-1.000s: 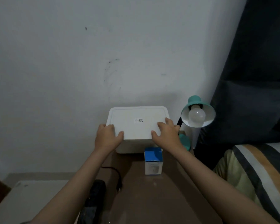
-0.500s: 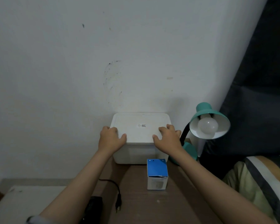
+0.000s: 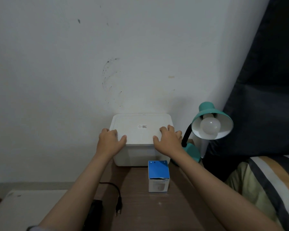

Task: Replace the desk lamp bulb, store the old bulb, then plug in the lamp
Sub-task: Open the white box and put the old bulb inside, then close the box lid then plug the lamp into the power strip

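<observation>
Hands press on a white lidded storage box [image 3: 141,130] that stands at the far edge of the bench [image 3: 157,212], hard against the wall. The left hand [image 3: 110,141] lies spread over the near-left corner of the lid with the thumb hooked along the front rim; the right hand [image 3: 168,140] does the same at the near-right corner, fingers flat on top. Neither hand closes around anything, and the grip looks set either to pop the lid off or to seat it, most likely so the box can take the old bulb. The teal desk lamp [image 3: 212,120] stands at the far right corner of the bench, just beside the box, its shade tipped toward the camera with a white bulb [image 3: 210,125] screwed in. A blue and white bulb carton [image 3: 158,175] stands upright in front of the box, near its right side and apart from it. The lamp's black plug [image 3: 119,207] lies unplugged near the left edge, next to a dark power strip [image 3: 93,212]. Compared with half a second ago the hands hold the same corners and the lid has not lifted; only the view has tilted a little, so the lamp and carton sit slightly differently in frame.
</observation>
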Motion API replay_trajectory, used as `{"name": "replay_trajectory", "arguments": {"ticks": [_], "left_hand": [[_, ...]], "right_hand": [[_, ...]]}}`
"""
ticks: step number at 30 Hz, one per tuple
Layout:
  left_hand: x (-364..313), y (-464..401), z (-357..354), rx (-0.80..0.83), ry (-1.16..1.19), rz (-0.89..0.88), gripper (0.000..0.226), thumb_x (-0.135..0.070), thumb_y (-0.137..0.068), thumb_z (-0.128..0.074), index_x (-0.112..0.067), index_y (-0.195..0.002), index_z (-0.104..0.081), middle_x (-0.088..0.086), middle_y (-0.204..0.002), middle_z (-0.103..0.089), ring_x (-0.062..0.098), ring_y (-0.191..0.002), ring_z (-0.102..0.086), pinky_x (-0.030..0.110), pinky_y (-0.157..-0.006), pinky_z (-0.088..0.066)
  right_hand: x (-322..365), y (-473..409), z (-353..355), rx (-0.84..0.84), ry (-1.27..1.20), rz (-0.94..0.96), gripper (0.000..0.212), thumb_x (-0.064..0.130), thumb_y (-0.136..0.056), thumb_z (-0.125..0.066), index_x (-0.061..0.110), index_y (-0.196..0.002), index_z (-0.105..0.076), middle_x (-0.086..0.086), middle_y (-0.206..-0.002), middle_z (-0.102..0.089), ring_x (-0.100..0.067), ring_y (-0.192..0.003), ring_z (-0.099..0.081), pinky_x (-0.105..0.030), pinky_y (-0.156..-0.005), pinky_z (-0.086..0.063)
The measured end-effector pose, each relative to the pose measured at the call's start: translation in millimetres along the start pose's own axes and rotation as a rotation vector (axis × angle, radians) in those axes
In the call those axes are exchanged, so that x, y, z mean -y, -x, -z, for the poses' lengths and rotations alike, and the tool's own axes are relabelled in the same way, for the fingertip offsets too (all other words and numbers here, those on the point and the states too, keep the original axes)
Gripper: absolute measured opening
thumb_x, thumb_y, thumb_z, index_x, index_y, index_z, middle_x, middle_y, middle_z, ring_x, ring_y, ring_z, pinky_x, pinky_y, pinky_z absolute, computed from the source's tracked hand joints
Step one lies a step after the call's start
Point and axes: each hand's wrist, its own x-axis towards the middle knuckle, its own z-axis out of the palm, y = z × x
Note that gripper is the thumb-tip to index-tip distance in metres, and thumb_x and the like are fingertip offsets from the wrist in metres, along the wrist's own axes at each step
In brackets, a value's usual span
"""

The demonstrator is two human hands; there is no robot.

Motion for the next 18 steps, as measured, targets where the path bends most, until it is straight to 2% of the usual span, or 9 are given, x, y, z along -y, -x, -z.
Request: {"name": "replay_trajectory", "arguments": {"ticks": [2,4,8,10,14,16,18], "left_hand": [[2.0,3.5,-3.2,-0.007,0.013,0.003,0.038,-0.041,-0.082,-0.058,-0.005,-0.070,-0.053,0.013,-0.089,-0.049,0.032,-0.097,-0.049,0.030,-0.068,-0.036],[2.2,6.2,-5.3,-0.023,0.017,-0.003,0.037,-0.038,-0.084,-0.057,-0.002,-0.076,-0.055,0.015,-0.094,-0.049,0.033,-0.098,-0.048,0.030,-0.070,-0.037],[-1.3,6.0,-3.9,-0.005,0.001,0.010,0.036,-0.036,-0.085,-0.056,-0.003,-0.072,-0.049,0.013,-0.091,-0.045,0.034,-0.095,-0.048,0.031,-0.069,-0.037],[-3.5,7.0,-3.9,0.016,-0.016,0.020,0.036,-0.037,-0.087,-0.053,-0.003,-0.075,-0.049,0.017,-0.097,-0.047,0.036,-0.097,-0.048,0.034,-0.071,-0.040],[-8.7,5.7,4.4,0.159,-0.114,0.059,0.051,-0.046,-0.090,-0.045,0.001,-0.106,-0.054,0.024,-0.120,-0.046,0.041,-0.113,-0.043,0.043,-0.089,-0.042],[-6.8,8.2,10.1,0.221,-0.171,0.047,0.065,-0.053,-0.090,-0.041,0.001,-0.126,-0.043,0.028,-0.137,-0.036,0.043,-0.127,-0.034,0.045,-0.102,-0.034],[-2.1,23.2,15.1,0.217,-0.125,0.024,0.074,-0.054,-0.090,-0.041,0.001,-0.137,-0.028,0.029,-0.148,-0.021,0.041,-0.137,-0.021,0.045,-0.111,-0.024]], "right_hand": [[-3.8,4.1,-7.6,-0.001,0.017,0.031,0.049,0.043,-0.091,-0.040,0.014,-0.130,-0.041,-0.016,-0.147,-0.027,-0.042,-0.120,-0.027,-0.049,-0.103,-0.025],[-7.3,6.7,-12.8,-0.018,0.007,0.049,0.052,0.045,-0.092,-0.038,0.015,-0.135,-0.037,-0.017,-0.153,-0.019,-0.043,-0.123,-0.023,-0.050,-0.105,-0.022],[-10.6,6.1,-17.2,-0.037,0.020,0.065,0.054,0.047,-0.092,-0.036,0.017,-0.137,-0.035,-0.018,-0.154,-0.019,-0.043,-0.124,-0.022,-0.051,-0.107,-0.021],[-11.7,5.7,-18.9,-0.038,0.045,0.073,0.053,0.048,-0.093,-0.034,0.018,-0.137,-0.035,-0.018,-0.153,-0.019,-0.044,-0.124,-0.023,-0.052,-0.108,-0.022],[-7.3,5.8,-12.1,0.057,0.105,0.042,0.054,0.047,-0.095,-0.028,0.018,-0.140,-0.030,-0.017,-0.156,-0.011,-0.046,-0.134,-0.015,-0.055,-0.112,-0.010],[-1.3,7.5,-4.4,0.110,0.165,0.016,0.056,0.047,-0.096,-0.025,0.017,-0.143,-0.026,-0.018,-0.158,-0.004,-0.044,-0.141,-0.003,-0.057,-0.114,0.000],[6.3,13.1,-0.8,0.080,0.182,0.035,0.056,0.044,-0.097,-0.027,0.012,-0.143,-0.028,-0.021,-0.157,-0.002,-0.041,-0.144,0.002,-0.055,-0.114,0.003]]}}
